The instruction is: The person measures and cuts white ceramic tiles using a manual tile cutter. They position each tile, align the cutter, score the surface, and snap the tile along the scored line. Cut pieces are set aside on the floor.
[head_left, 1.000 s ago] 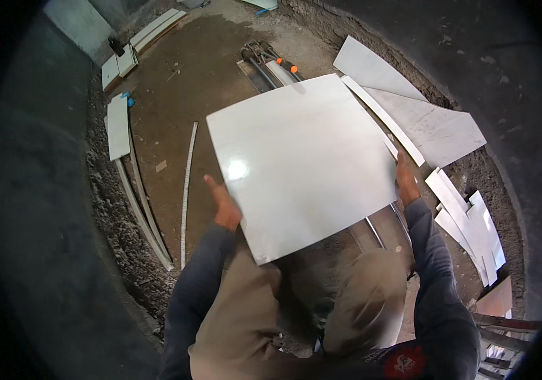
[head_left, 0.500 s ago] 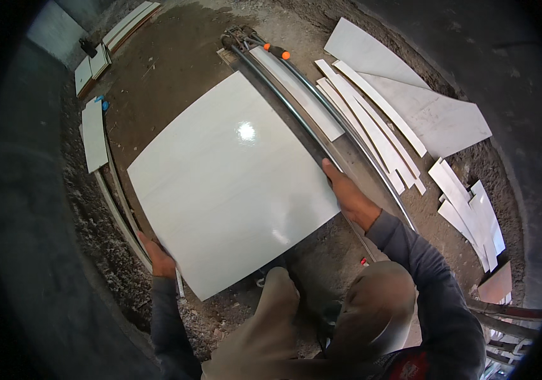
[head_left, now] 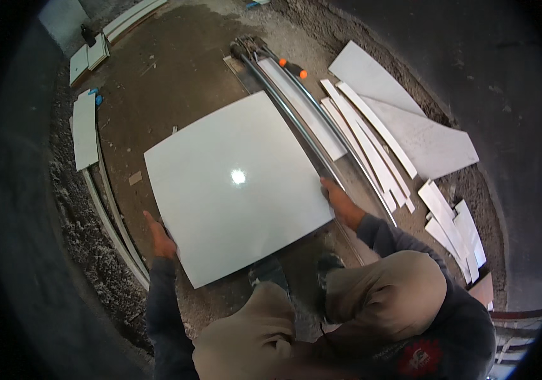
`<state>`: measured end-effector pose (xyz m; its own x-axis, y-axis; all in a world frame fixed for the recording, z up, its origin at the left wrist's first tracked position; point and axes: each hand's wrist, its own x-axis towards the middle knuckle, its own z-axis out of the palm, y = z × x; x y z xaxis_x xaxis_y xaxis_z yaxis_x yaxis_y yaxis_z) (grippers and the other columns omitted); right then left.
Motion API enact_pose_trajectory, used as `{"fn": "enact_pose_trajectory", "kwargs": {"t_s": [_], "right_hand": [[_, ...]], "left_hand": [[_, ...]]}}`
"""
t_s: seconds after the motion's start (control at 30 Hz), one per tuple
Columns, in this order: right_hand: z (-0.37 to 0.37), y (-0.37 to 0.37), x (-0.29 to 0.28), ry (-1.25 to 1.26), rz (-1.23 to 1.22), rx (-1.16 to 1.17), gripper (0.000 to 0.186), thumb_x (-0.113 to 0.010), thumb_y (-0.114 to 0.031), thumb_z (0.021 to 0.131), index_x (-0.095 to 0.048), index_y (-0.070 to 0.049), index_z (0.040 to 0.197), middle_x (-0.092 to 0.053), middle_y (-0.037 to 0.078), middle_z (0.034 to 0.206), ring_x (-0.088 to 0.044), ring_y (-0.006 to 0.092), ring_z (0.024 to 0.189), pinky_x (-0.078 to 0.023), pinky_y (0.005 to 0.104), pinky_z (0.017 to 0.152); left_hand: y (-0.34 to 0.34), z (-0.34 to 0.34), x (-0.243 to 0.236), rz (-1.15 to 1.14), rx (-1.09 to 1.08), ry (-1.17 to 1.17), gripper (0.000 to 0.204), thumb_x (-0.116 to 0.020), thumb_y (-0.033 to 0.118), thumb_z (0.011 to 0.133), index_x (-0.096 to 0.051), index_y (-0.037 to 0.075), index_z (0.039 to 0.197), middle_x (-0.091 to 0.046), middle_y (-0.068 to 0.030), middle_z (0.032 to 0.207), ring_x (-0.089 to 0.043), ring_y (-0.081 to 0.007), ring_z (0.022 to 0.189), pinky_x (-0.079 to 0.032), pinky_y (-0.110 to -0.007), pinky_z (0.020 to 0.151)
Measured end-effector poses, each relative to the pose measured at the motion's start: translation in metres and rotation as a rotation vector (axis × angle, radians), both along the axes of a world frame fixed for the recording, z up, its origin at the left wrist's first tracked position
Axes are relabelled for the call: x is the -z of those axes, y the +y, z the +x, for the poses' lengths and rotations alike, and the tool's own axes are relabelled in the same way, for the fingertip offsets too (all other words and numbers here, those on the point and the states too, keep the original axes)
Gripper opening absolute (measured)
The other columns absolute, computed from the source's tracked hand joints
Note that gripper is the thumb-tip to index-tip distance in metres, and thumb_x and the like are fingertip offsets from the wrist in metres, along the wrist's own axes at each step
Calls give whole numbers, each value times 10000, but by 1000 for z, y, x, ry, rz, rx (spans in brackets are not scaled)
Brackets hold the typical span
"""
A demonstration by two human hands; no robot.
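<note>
The brown floor [head_left: 125,101] stretches around a square white tile [head_left: 239,190], which sits beyond the person's knees, left of metal rails [head_left: 283,106]. The left hand [head_left: 161,240] and right hand [head_left: 346,206] grip its opposite sides, fingers partly curled and hidden underneath.

Free passage is left over the brown floor [head_left: 125,104], beyond the large white tile [head_left: 220,215] and to its left. On the right, the way is obstructed by metal rails [head_left: 314,149], then white strips [head_left: 379,125].
</note>
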<state>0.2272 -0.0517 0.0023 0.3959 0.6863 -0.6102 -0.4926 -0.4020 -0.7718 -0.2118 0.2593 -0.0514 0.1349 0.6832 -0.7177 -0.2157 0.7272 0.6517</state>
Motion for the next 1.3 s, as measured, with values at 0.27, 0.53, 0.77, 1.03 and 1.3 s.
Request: {"fn": "enact_pose_trajectory", "kwargs": {"t_s": [0.27, 0.53, 0.77, 1.03, 1.3], "right_hand": [[-6, -23, 30, -266, -39, 75, 759, -530, -470, 1061, -354, 62, 1573, -376, 259, 1625, -339, 342, 1523, -263, 384, 1244], [-4, -48, -1, -516, -22, -187, 773, -479, -487, 1088, -276, 48, 1607, -279, 276, 1670, -223, 369, 1577, -182, 419, 1282], [52, -49, -33, -626, -1, -219, 676, -594, -390, 1051, -414, 60, 1522, -441, 288, 1541, -467, 362, 1409, -404, 449, 1143], [147, 55, 10, -1437, -430, -261, 1015, -837, -383, 828, -278, -32, 1600, -627, 256, 1272, -633, 430, 1152, -546, 484, 973], [146, 70, 2, -1441, -486, -387, 939, -853, -349, 822, -309, -38, 1521, -651, 230, 1185, -674, 433, 1092, -603, 510, 854]], "left_hand": [[8, 9, 14, 173, 194, 19, 813, -515, 670, 1012, -468, 41, 1525, -517, -152, 1530, -473, -314, 1408, -384, -447, 1179], [13, -4, 10, 94, 262, -158, 598, -526, 484, 1086, -499, 41, 1486, -534, -113, 1516, -528, -271, 1358, -423, -431, 1166], [5, -1, 0, 180, 286, -3, 671, -566, 531, 1056, -470, 48, 1513, -517, -131, 1524, -513, -272, 1369, -437, -437, 1151], [11, -8, 19, 137, 279, 16, 702, -589, 554, 1037, -474, 52, 1515, -512, -116, 1541, -519, -282, 1364, -440, -474, 1145], [3, -1, 17, 110, 236, 56, 682, -534, 531, 1070, -439, 36, 1529, -480, -137, 1566, -487, -298, 1404, -416, -477, 1162]]}}
